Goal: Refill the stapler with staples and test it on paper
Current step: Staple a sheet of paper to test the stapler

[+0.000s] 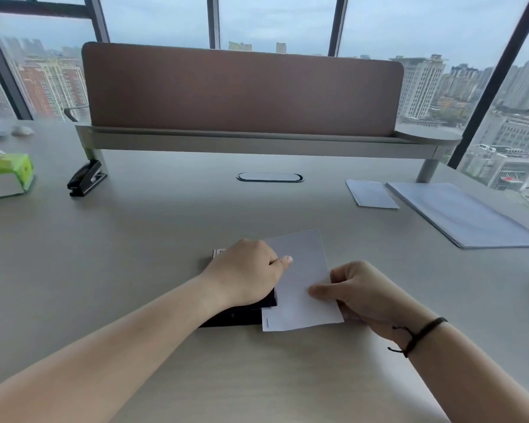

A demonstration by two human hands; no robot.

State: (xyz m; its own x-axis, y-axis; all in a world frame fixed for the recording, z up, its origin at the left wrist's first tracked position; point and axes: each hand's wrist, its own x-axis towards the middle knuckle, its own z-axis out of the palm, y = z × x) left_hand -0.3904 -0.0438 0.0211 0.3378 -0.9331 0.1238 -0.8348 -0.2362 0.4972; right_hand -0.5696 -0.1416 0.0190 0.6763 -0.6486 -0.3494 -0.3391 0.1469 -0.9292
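Two bare forearms reached in from the near edge of the grey desk (165, 227), the right one wearing a dark cord bracelet (419, 332) at the wrist. The left hand (245, 271) lay curled over a black stapler (242, 312), fingers wrapped down over its far side and the heel of the palm pressing on its top; only the stapler's near end and base showed, below and just behind the knuckles. Its thumb stuck out to the right, the tip resting on a small white sheet of paper (300, 270). The right hand (364, 291) pinched that paper at its right edge, thumb on top and the other fingers curled beneath. The paper's left edge was tucked into the stapler's mouth, between the two hands, and one staple (267, 322) sat upright near its lower left corner, just below the left palm. Whether the red-and-white thing peeking out beyond the left hand's fingers was a staple box, I could not tell.

Well beyond the fingertips stood a brown divider panel (242, 90). Far to the left lay a second black stapler (86, 178) and a green tissue pack (9, 175); off past the right hand rested a folded sheet (370, 193) and a stack of paper (458, 215).
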